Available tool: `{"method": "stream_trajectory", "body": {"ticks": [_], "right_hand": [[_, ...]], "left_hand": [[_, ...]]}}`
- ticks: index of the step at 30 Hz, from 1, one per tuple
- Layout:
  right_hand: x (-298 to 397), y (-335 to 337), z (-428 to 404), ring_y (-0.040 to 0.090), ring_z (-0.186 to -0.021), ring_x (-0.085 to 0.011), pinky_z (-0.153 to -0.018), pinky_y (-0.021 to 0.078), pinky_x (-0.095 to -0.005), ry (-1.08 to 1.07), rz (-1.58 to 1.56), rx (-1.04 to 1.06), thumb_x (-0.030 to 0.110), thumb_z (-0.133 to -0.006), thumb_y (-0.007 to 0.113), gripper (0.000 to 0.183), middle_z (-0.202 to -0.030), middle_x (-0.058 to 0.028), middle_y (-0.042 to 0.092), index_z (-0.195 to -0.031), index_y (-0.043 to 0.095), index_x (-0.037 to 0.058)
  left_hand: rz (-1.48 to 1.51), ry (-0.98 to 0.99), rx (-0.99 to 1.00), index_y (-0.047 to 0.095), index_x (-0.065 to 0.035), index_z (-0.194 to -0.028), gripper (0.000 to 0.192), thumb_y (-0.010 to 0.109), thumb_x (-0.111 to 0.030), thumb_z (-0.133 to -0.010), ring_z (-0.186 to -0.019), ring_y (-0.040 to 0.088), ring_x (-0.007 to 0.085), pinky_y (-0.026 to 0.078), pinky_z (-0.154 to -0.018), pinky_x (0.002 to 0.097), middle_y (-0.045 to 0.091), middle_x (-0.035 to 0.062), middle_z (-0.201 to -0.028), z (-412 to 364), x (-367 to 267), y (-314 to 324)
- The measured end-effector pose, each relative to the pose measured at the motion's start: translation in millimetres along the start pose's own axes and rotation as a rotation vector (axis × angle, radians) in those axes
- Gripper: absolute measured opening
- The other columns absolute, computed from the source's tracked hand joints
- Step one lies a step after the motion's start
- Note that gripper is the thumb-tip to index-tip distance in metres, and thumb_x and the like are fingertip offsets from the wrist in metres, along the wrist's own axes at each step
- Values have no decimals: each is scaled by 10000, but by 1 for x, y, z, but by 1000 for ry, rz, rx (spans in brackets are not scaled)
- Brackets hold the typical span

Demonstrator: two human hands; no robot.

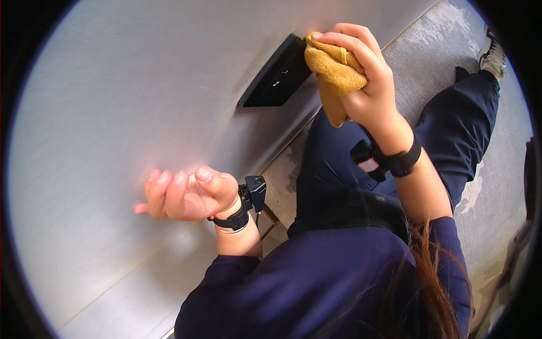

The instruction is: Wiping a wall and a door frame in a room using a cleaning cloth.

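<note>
My right hand (pixel 372 72) grips a folded mustard-yellow cloth (pixel 336 68), with one flap hanging below the fingers. The cloth is at the upper right end of a black rectangular panel (pixel 275 76) on a smooth grey wall (pixel 127 106). Small light marks show on the panel's face; part of its right end is hidden behind the cloth. My left hand (pixel 190 193) holds nothing. Its palm is turned up and its fingers are loosely curled, close to the wall; whether they touch it I cannot tell.
A small black device (pixel 255 190) is strapped to my left wrist, another (pixel 372 161) to my right. My legs in dark trousers (pixel 453 118) extend over a mottled grey carpet (pixel 419 63). A dark object (pixel 529 182) stands at the right rim.
</note>
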State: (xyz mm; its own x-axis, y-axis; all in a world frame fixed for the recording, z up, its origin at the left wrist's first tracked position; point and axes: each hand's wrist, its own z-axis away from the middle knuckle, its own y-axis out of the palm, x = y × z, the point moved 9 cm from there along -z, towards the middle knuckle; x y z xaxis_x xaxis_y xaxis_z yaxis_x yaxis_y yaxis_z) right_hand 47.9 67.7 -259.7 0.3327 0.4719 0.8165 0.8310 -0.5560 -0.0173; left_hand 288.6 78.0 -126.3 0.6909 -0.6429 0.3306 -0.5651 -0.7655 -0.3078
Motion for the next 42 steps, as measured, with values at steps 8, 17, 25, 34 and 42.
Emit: {"method": "stream_trajectory", "body": {"ticks": [8, 17, 25, 34, 42], "right_hand": [[-21, -1, 4, 564, -957, -199, -837, 437, -278, 190, -9, 161, -37, -729, 562, 319, -1044, -88, 557, -1041, 608, 11], [-7, 0, 1, 568, -925, -208, -832, 438, -283, 263, 79, 172, -57, -684, 606, 359, -1010, -94, 542, -1034, 622, 27], [-4, 15, 14, 546, -898, -313, -786, 455, -348, 193, 91, 245, -121, -590, 526, 451, -923, -116, 525, -998, 615, 50], [18, 1, 1, 550, -876, -264, -768, 450, -314, -9, 34, 180, -92, -595, 588, 429, -941, -100, 530, -997, 627, 55], [11, 18, 3, 555, -853, -224, -765, 452, -291, 193, 96, 268, -58, -607, 655, 390, -948, -86, 527, -982, 628, 45]], "left_hand": [[50, -55, 29, 478, -113, -979, 197, 528, -259, -859, -1001, 493, 212, 67, -1116, 382, 473, 57, -1028, -4, -2, 5], [233, -49, -38, 456, -83, -1013, 212, 489, -195, -836, -1037, 478, 224, 159, -1073, 372, 481, 62, -1046, -23, -6, -1], [287, -61, -58, 453, -10, -1033, 242, 474, -151, -837, -1041, 466, 252, 333, -953, 389, 477, 114, -1084, -26, -6, 0], [337, -90, 15, 438, -79, -1006, 211, 485, -203, -843, -1050, 478, 233, 180, -1062, 355, 473, 85, -1052, -25, -15, 12], [338, -75, 15, 435, -65, -1015, 225, 461, -198, -835, -1065, 470, 240, 183, -1065, 370, 475, 95, -1077, -25, -13, 8]]}}
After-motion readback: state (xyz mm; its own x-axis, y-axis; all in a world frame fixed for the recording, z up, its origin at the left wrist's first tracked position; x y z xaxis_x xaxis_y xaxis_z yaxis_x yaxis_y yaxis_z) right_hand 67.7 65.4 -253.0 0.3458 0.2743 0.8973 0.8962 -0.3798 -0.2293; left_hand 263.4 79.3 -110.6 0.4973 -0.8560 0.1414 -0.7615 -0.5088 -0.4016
